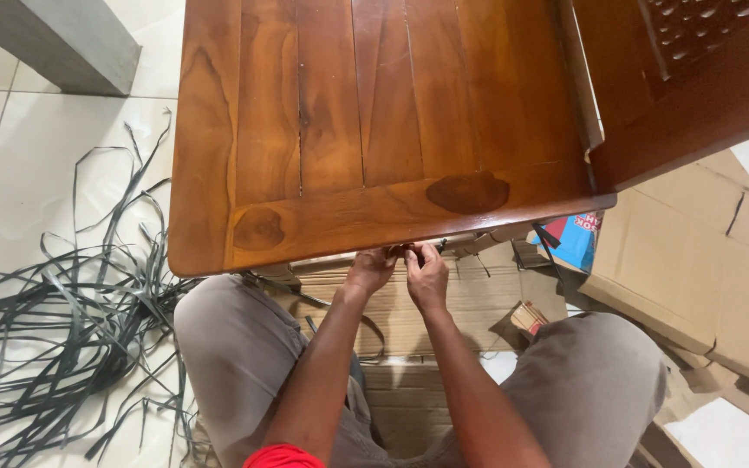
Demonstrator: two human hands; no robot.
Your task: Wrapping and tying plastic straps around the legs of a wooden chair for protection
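Under the near edge of the wooden table (366, 130), both hands meet, fingertips together. Left hand (373, 269) curls narrow against the rim; right hand (428, 279) pinches a small dark piece (415, 253), what kind I cannot tell, just beside the left's fingers. Work looks to be at the fitting or fastening stage at the table's underside. A next move would call for fine fingertip control, mostly by feel, since the edge hides the spot. Cardboard (470, 303) lies below the hands; dark straps (54, 338) sprawl well left.
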